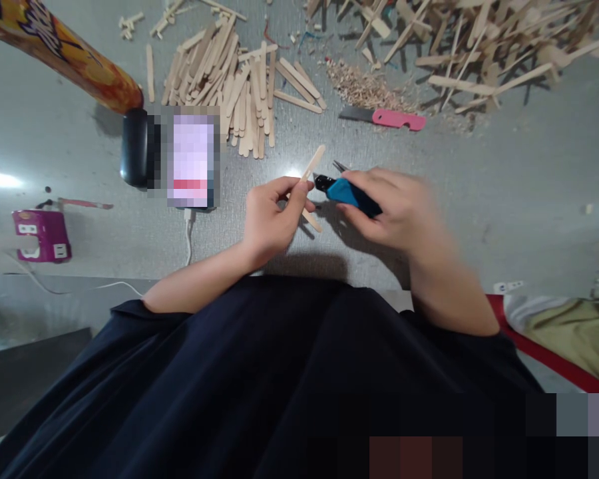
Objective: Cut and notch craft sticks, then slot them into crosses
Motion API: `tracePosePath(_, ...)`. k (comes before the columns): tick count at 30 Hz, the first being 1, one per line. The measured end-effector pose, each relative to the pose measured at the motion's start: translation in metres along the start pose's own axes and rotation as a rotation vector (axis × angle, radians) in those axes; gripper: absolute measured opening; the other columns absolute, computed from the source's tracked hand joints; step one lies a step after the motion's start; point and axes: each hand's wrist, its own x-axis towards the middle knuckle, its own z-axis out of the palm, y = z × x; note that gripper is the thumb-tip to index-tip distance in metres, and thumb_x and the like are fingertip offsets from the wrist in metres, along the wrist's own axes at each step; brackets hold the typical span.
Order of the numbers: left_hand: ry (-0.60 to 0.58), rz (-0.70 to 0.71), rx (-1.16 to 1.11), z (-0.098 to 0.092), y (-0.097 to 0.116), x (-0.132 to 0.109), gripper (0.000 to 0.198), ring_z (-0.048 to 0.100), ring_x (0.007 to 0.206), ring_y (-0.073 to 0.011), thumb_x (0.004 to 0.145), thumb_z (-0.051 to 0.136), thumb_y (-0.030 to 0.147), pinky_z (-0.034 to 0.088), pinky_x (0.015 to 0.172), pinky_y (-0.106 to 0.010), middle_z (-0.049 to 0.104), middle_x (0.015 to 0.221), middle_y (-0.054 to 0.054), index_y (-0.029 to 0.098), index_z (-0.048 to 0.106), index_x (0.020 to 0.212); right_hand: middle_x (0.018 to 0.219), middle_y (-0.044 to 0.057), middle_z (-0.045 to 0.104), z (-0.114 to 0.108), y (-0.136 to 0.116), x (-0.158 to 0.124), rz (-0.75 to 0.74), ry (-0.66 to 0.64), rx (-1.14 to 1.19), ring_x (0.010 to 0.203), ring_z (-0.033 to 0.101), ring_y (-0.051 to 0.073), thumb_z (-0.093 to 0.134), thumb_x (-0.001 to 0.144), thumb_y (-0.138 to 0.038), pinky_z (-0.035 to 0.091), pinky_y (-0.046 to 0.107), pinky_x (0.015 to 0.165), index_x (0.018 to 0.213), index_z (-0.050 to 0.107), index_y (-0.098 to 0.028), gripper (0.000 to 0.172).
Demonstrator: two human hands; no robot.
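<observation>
My left hand (278, 211) pinches a pale wooden craft stick (315, 159) that slants up to the right. Below the fingers a second stick end (312, 221) pokes out at another angle; whether it is a separate stick is hidden by the hand. My right hand (387, 203), slightly blurred, is wrapped round a blue and black utility knife (347, 191). Its tip is at the stick beside my left fingertips, and I cannot tell if the blade touches. Thin dark metal points (338, 165) show just beyond the right hand.
Behind the hands lie a pile of craft sticks (249, 100), wood shavings (367, 86), a pink-handled knife (398, 120) and a heap of crossed sticks (489, 60). Leftward are a plugged-in phone (192, 150), a dark rounded object (134, 150), an orange tube (80, 60) and a purple socket block (47, 236).
</observation>
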Motion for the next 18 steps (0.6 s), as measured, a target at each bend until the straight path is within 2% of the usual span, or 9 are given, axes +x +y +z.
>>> tracePosePath(4,-0.025,-0.017,0.004,-0.001,0.001,-0.001,0.038,0.083,0.074,-0.0160,0.120,0.076,0.047,0.063,0.078,-0.029,0.087,0.079,-0.002,0.022,0.088,0.094,0.132,0.015,0.092,0.005,0.000,0.001,-0.005,-0.029,0.029,0.114,0.089,0.039,0.064,0.119,-0.057,0.069,0.051,0.093,0.152,0.082,-0.025,0.050)
tracePosePath(9,-0.044,-0.073,-0.087,0.000,0.000,-0.001,0.029,0.080,0.071,-0.0147,0.117,0.079,0.040,0.063,0.075,-0.028,0.086,0.078,-0.001,0.022,0.091,0.098,0.128,0.017,0.091,0.000,0.000,0.004,0.034,-0.007,0.056,0.114,0.088,0.042,0.062,0.121,-0.057,0.068,0.055,0.093,0.154,0.081,-0.022,0.052)
tracePosePath(13,-0.101,-0.216,-0.245,-0.002,-0.001,0.006,0.030,0.076,0.067,-0.0139,0.117,0.079,0.042,0.064,0.073,-0.027,0.083,0.077,-0.002,0.022,0.088,0.097,0.137,0.019,0.088,-0.002,0.005,0.005,0.110,0.101,0.082,0.124,0.084,0.044,0.059,0.121,-0.061,0.066,0.065,0.107,0.155,0.078,-0.024,0.054)
tracePosePath(15,-0.197,-0.346,-0.452,-0.004,0.004,0.009,0.032,0.077,0.067,-0.0156,0.118,0.077,0.044,0.066,0.073,-0.029,0.080,0.075,-0.002,0.022,0.085,0.095,0.144,0.018,0.085,-0.002,0.011,0.005,0.177,0.188,0.153,0.130,0.081,0.043,0.060,0.120,-0.067,0.064,0.068,0.114,0.153,0.077,-0.027,0.055)
tracePosePath(17,-0.366,-0.493,-0.747,-0.005,0.016,0.009,0.032,0.082,0.072,-0.0198,0.115,0.078,0.044,0.070,0.076,-0.033,0.075,0.071,-0.002,0.023,0.082,0.091,0.137,0.014,0.086,-0.002,0.018,0.006,0.263,0.260,0.254,0.121,0.082,0.039,0.064,0.116,-0.076,0.067,0.065,0.108,0.147,0.076,-0.032,0.056)
tracePosePath(18,-0.477,-0.564,-0.901,-0.005,0.025,0.006,0.029,0.087,0.080,-0.0235,0.112,0.081,0.044,0.074,0.084,-0.038,0.072,0.069,-0.001,0.023,0.081,0.091,0.132,0.012,0.086,-0.002,0.023,0.007,0.306,0.278,0.301,0.115,0.082,0.036,0.065,0.114,-0.079,0.068,0.062,0.104,0.145,0.075,-0.034,0.055)
